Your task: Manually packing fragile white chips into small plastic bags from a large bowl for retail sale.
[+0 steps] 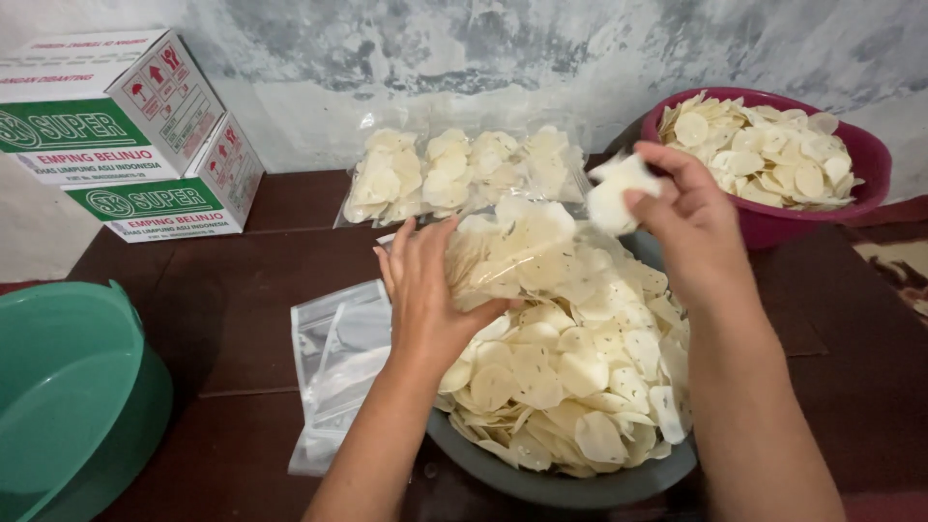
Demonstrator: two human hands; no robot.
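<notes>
Hands hold clear bag of pale crackers.

So the grey round plastic basin heaped with pale round crackers sits right in front of me on the dark brown wooden bench. My left hand holds a clear plastic bag of crackers over it, my right hand just beside with a few more. Empty clear zip bags lie left of the basin, a green plastic tub further left. Behind: filled clear packets against the wall, two stacked cardboard boxes back-left, a maroon plastic bowl of crackers back-right.
</notes>
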